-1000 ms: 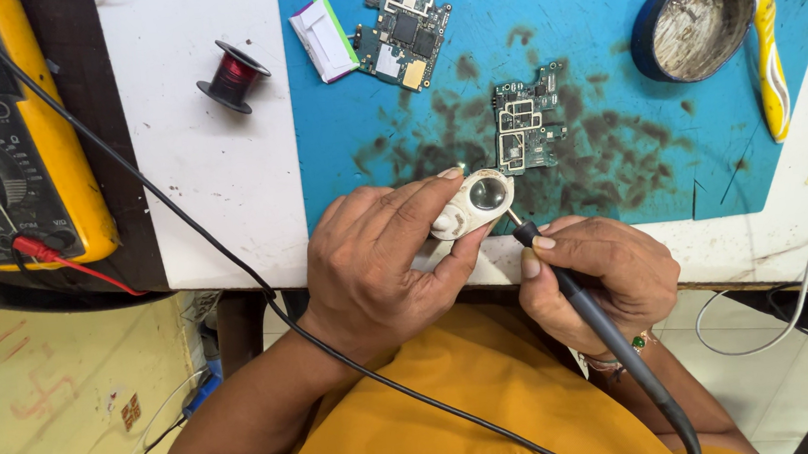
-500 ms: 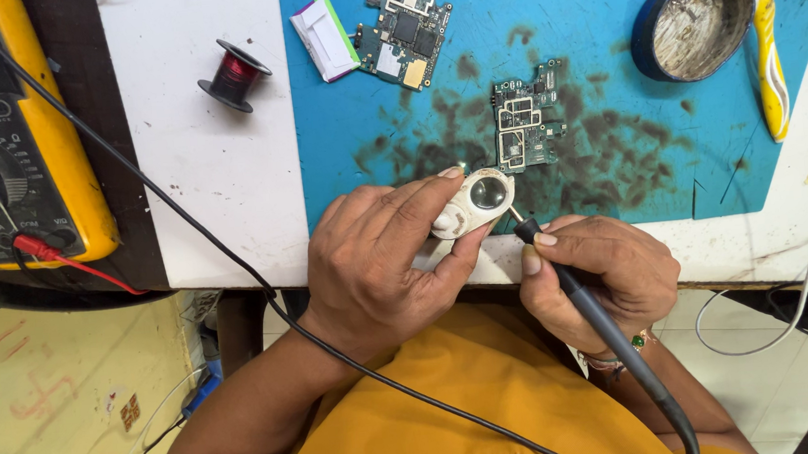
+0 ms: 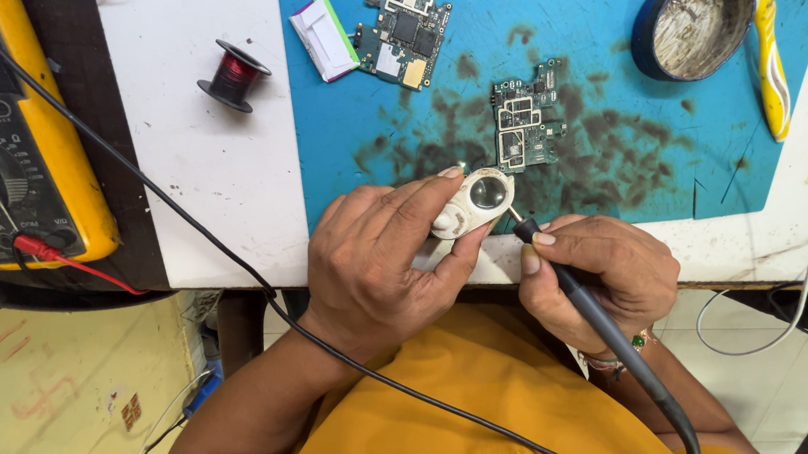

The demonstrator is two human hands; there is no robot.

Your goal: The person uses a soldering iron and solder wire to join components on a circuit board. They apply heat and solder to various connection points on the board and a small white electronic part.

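Head view: left hand (image 3: 378, 267) grips a white loupe (image 3: 474, 202) between thumb and fingers at the near edge of the blue mat (image 3: 589, 11). Right hand (image 3: 605, 274) clamps a dark soldering iron (image 3: 614, 335), tip touching the loupe's rim; a small circuit board (image 3: 526, 123) lies just beyond.

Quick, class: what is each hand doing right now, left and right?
Left hand: closed in a grip on a small white magnifier.
Right hand: closed in a grip on a dark soldering iron, tip near the magnifier.
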